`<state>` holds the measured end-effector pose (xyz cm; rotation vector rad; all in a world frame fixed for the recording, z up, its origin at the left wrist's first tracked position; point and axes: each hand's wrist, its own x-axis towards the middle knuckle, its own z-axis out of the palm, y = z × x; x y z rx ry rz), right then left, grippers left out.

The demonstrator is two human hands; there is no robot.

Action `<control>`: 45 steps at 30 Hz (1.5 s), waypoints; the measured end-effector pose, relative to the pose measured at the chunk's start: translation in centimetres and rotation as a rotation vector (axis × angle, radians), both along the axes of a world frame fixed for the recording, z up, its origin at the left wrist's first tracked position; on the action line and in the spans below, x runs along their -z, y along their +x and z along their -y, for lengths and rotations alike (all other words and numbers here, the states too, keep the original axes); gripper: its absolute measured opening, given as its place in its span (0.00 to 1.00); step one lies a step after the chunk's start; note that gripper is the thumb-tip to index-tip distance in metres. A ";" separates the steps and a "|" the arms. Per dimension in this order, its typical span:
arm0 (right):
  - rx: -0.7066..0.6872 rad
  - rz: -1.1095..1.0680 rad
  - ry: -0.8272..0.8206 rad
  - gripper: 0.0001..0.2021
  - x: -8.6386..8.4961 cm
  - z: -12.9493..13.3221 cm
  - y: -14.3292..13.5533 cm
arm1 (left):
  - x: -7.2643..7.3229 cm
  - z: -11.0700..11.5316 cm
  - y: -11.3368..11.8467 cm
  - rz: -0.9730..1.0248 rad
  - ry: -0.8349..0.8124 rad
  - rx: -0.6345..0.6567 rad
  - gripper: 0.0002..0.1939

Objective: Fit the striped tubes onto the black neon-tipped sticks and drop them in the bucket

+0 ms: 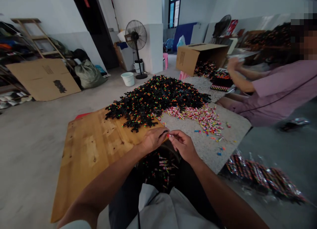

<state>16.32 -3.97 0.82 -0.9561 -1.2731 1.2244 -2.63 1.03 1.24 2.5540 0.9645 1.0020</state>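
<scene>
My left hand (pixel 154 139) is closed on a small black plastic piece (pixel 163 132), most of it hidden by the fingers. Close beside it, my right hand (pixel 182 144) pinches a small red-and-white tube (pixel 169 135), and the two pieces meet or nearly meet at the fingertips. Just beyond the hands lies a big heap of black plastic pieces (pixel 158 93) with orange and green tips. To its right, many small pink, white and yellow tubes (pixel 198 116) are scattered. Below my hands, between my legs, a dark container holds black pieces with tubes (pixel 163 166) among them.
A wooden board (pixel 86 146) lies left, a speckled grey tabletop (pixel 195 149) right. Loose blue and orange bits (pixel 219 153) dot it. A co-worker (pixel 279 87) sits at right by an open carton (pixel 190 59). Bagged packs (pixel 264 176) lie on the floor. A fan (pixel 135 36) stands behind.
</scene>
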 end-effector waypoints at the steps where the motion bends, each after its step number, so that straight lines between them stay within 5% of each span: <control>1: -0.001 -0.009 0.004 0.16 -0.1 0.3 0.0 | -0.5 0.4 0.1 -0.040 0.030 -0.008 0.15; 7: 0.018 -0.036 0.002 0.16 0.0 1.1 0.8 | -2.3 1.5 0.6 -0.175 0.221 0.003 0.16; 21: 0.022 -0.107 -0.043 0.14 0.4 1.3 1.4 | -2.3 2.0 1.0 -0.324 0.273 -0.052 0.18; 36: 0.001 -0.144 -0.111 0.17 -0.2 1.5 1.3 | -2.9 3.1 1.1 -0.347 0.156 0.023 0.22; 45: 0.051 -0.019 -0.001 0.16 0.8 1.6 0.8 | -1.5 2.7 0.8 -0.339 0.078 -0.001 0.20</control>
